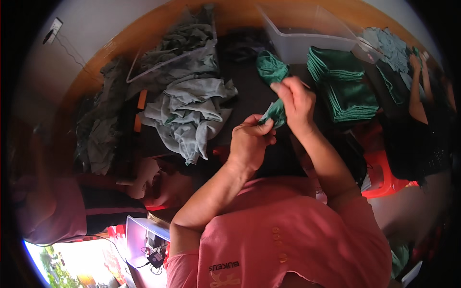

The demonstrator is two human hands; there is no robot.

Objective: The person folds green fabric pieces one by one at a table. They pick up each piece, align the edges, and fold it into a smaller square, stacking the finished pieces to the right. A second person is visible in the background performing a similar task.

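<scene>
My left hand (252, 141) is closed, pinching a small piece of shiny green satin cloth (275, 113) between thumb and fingers. Just above it, my right hand (298, 102) is curled shut against the same cloth, its thumb toward a gathered green bundle (272, 68). Whether the bundle and the pinched piece are one cloth is hidden behind my right fingers. A thin stick-like edge shows behind the right knuckles, too small to name. Left of my hands lies a crumpled heap of pale grey-green cloth (189, 108).
Neat stacks of folded green satin (348, 98) lie to the right. A clear plastic bin (312, 41) stands behind them; another clear bin (168, 65) at the far left holds grey-green cloth. Another person's arm (417, 98) reaches in at the right, near pale cloth (391, 45).
</scene>
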